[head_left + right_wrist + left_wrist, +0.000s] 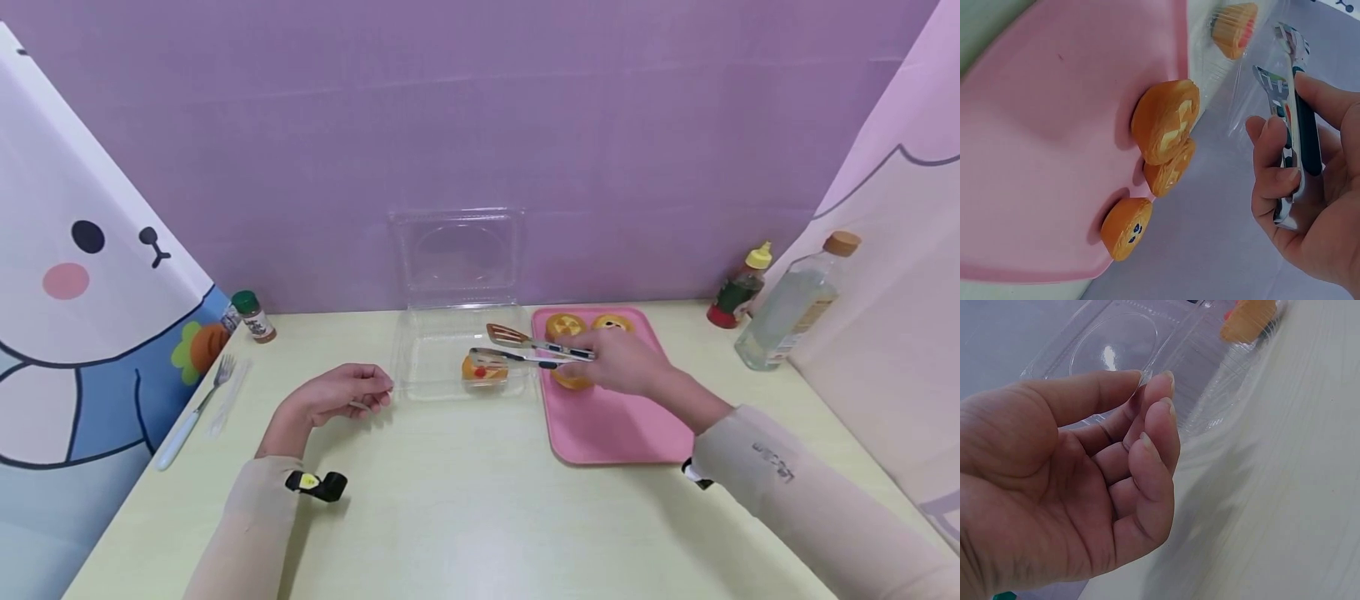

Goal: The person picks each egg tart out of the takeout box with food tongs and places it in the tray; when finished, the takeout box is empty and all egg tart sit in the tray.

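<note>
My left hand (341, 395) is at the near left corner of a clear plastic hinged container (431, 354), with thumb and index finger pinching its rim. The container's lid (461, 254) stands raised against the back wall. Inside, toward the right, lies a small pastry (483, 372) with a red topping. My right hand (618, 360) grips metal tongs (1302, 119) with dark handles. The tongs' tips (489, 358) are spread apart above the container, with nothing between them. Under the right hand, a pink tray (600, 433) bears several round pastries (1166, 122), one with a dark-spotted top (1127, 230).
A green-capped spice jar (253, 317) stands at the back left. Nearer are a fork (197, 412) and a clear slim item (228, 398). At the back right stand a yellow-capped sauce bottle (740, 287) and a corked clear bottle (791, 308). A purple wall (300, 167) closes the table's back.
</note>
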`<action>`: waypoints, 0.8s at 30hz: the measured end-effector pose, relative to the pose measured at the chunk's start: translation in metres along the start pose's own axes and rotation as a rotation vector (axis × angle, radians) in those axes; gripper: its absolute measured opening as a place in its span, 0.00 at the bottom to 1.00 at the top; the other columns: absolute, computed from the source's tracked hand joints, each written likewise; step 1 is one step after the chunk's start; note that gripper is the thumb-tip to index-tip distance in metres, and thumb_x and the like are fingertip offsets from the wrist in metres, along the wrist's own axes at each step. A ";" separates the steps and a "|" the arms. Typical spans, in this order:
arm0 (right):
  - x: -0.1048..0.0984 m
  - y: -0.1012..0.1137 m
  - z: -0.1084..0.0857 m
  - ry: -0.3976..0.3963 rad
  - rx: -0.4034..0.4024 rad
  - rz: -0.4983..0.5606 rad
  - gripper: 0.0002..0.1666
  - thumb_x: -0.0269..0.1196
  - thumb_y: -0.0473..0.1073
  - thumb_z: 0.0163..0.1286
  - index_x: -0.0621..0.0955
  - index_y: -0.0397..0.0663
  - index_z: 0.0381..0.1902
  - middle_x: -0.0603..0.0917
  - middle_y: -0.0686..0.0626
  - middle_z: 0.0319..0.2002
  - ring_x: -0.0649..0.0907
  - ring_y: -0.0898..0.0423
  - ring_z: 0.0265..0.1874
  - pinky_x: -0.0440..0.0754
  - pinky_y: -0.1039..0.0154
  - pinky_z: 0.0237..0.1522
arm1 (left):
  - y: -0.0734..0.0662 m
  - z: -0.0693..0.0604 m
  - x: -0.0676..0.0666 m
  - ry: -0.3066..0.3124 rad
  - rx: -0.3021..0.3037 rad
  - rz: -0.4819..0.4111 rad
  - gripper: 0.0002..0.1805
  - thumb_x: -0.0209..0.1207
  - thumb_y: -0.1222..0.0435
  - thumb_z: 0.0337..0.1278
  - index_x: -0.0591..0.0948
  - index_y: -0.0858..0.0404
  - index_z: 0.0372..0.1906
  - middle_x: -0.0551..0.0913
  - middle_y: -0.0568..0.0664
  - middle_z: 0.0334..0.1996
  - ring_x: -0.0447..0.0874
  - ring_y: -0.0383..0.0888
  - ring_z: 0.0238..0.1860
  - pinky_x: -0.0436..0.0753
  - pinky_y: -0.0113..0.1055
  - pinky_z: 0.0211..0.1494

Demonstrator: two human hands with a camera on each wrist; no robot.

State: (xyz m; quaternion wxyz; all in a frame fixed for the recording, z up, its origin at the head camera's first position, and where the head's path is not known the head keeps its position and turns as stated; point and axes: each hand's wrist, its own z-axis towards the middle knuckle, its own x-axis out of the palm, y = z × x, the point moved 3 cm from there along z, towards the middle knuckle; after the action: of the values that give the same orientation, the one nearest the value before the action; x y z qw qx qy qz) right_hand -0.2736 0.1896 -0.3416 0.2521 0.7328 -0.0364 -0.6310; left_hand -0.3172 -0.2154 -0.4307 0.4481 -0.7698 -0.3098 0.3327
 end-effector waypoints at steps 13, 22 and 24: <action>0.006 0.005 0.006 0.020 -0.017 -0.078 0.34 0.67 0.57 0.66 0.77 0.56 0.67 0.77 0.57 0.17 0.72 0.59 0.21 0.68 0.63 0.27 | 0.002 0.001 0.000 -0.001 0.000 -0.003 0.20 0.56 0.56 0.73 0.74 0.71 0.49 0.81 0.47 0.35 0.78 0.43 0.35 0.77 0.34 0.37; 0.008 0.007 0.007 0.030 -0.002 -0.155 0.35 0.67 0.60 0.66 0.76 0.57 0.68 0.79 0.59 0.16 0.72 0.57 0.22 0.67 0.62 0.26 | 0.002 0.002 0.001 -0.009 -0.003 -0.008 0.18 0.55 0.57 0.74 0.74 0.71 0.49 0.81 0.47 0.35 0.78 0.41 0.34 0.77 0.33 0.37; 0.008 0.008 0.008 0.030 -0.006 -0.160 0.36 0.66 0.60 0.66 0.76 0.56 0.68 0.81 0.58 0.19 0.73 0.57 0.22 0.68 0.62 0.27 | 0.002 0.001 0.001 -0.010 -0.003 -0.008 0.18 0.55 0.58 0.74 0.74 0.71 0.49 0.81 0.47 0.35 0.78 0.41 0.34 0.77 0.33 0.37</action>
State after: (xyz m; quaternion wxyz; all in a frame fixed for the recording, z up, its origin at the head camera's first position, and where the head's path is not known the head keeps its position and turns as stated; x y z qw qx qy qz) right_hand -0.2772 0.1773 -0.3462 0.2036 0.7418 0.0280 -0.6384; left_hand -0.3173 -0.2150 -0.4325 0.4468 -0.7674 -0.3155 0.3345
